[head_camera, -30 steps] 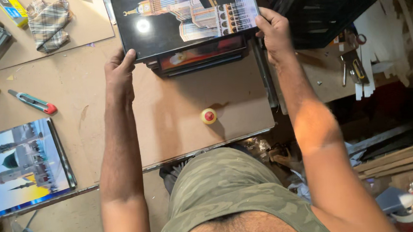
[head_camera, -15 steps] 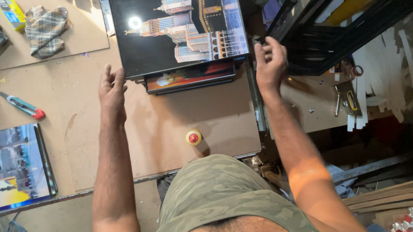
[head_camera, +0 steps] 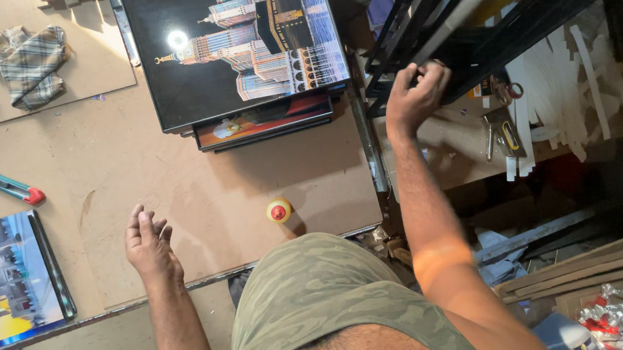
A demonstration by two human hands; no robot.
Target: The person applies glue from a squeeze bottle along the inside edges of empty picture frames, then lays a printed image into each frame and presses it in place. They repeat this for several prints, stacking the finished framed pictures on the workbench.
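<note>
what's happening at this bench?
A person stands over a brown board worktable. The right hand is curled at a black frame in the stack to the right; whether it grips one is hard to tell. The left hand hovers open over the board, holding nothing. A glossy framed picture lies on top of another frame at the far edge. A small yellow-and-red cap and a utility knife lie untouched.

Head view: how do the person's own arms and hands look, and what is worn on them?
Both forearms are bare, with no sleeves, gloves, watch or rings visible on the left hand or right hand. The only clothing in view is a green camouflage-patterned garment at the waist.
</note>
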